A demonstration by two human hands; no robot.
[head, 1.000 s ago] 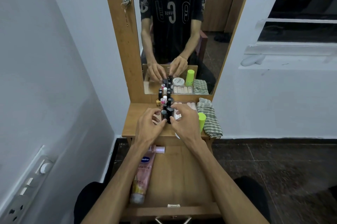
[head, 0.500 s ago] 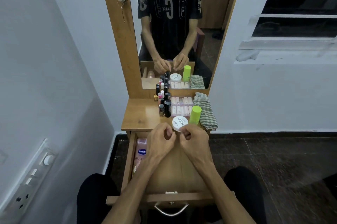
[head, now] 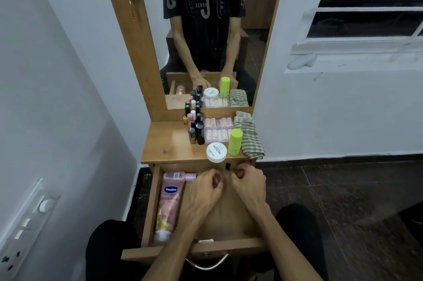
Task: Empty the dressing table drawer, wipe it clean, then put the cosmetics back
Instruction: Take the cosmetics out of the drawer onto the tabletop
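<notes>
While both hands hover over the open drawer, the right hand pinches a small dark bottle at the back edge; the left hand curls beside it, contents unclear. Bare floor lies just below.

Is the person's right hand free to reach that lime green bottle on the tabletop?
Probably yes. The right hand is low at the drawer's back, fingers curled, and the green bottle stands just above it near the tabletop's front edge, nothing between.
</notes>
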